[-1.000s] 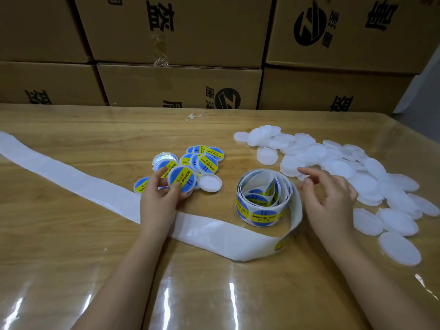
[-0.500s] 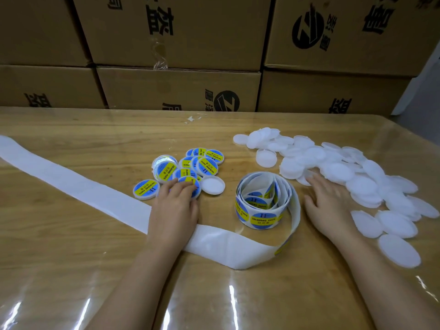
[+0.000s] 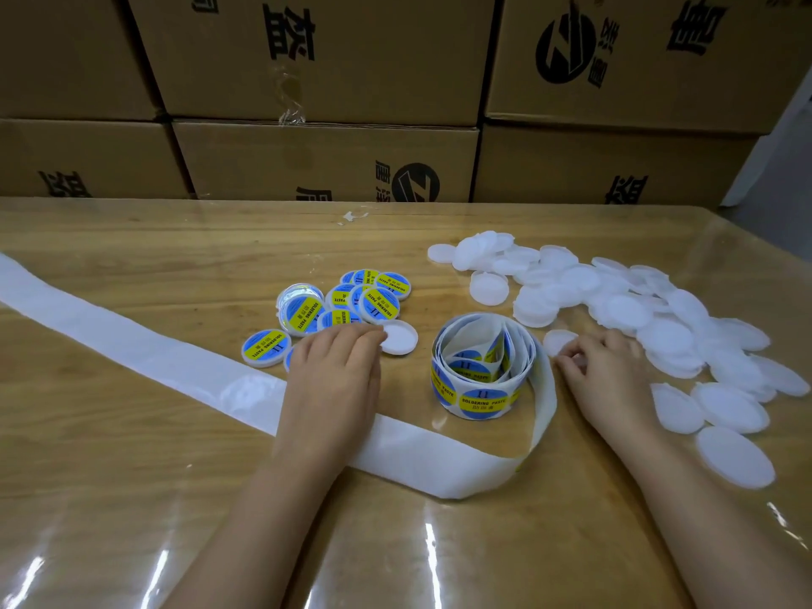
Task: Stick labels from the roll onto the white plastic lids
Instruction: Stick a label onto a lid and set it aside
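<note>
- Brown cardboard boxes (image 3: 325,160) with black print are standing stacked beyond both hands.
- A glossy wooden table (image 3: 132,498) under a clear cover is carrying everything.
- A long white backing strip (image 3: 132,345), already stripped of its labels, is running under the left wrist and away to that hand's left.
- A pile of plain white round plastic lids (image 3: 637,309) is lying beyond the right hand and to its right.
- The left hand (image 3: 334,375) is lying palm down with its fingers straight, holding nothing and resting on the near edge of the labelled lids (image 3: 378,303).
- The right hand (image 3: 610,380) is reaching with curled fingers, their tips touching a single white lid (image 3: 557,340). Whether they are actually pinching it, I cannot tell.
- The roll of round blue-and-yellow labels (image 3: 483,371) is standing on edge between the hands, loosely coiled.
- An upturned white lid (image 3: 400,338) is sitting just beyond the left fingertips.
- The step in hand is probably fetching a fresh lid. It will go best by drawing one lid clear of the pile, setting it flat side up near the roll, centring the peeled label, and pressing outward from the middle.
</note>
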Motion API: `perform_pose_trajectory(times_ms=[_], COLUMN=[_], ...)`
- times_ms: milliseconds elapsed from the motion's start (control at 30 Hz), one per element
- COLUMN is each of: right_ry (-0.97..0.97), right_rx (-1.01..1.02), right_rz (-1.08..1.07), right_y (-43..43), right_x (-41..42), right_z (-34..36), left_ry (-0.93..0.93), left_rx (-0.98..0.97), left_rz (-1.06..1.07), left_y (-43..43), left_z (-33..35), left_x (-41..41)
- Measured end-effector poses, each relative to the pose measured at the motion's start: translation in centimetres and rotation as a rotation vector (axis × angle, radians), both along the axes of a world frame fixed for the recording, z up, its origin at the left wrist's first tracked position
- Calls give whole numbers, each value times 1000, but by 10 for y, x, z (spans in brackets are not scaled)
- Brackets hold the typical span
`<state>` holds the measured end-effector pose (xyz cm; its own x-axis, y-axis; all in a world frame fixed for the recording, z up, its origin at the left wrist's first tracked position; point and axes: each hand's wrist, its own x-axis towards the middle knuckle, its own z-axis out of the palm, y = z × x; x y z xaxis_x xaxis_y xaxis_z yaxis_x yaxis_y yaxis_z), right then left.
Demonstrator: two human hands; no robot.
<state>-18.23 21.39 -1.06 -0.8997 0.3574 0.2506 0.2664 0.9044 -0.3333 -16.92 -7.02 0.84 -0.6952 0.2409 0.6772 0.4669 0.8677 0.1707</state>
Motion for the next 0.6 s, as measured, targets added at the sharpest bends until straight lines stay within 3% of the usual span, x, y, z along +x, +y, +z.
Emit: perform_pose_trajectory(times_ms=[100,200,333,467,600], right_ry=[231,460,601,571,457], right_rx=[-192,-432,-468,-474,-429], right_rz=[-12,114,395,729,880], right_y=[-3,-12,-35,-61,-74], right_x=[3,10,29,47,56], right_z=[3,13,28,34,32], left_ry=[86,66,17,155,208], left_rx=[43,123,181,124,132], left_rz=[-88,-226,-308,-282,-233], left_y=[12,29,41,42,45], left_z=[5,3,-2,-2,-1], left_x=[12,24,29,27,27])
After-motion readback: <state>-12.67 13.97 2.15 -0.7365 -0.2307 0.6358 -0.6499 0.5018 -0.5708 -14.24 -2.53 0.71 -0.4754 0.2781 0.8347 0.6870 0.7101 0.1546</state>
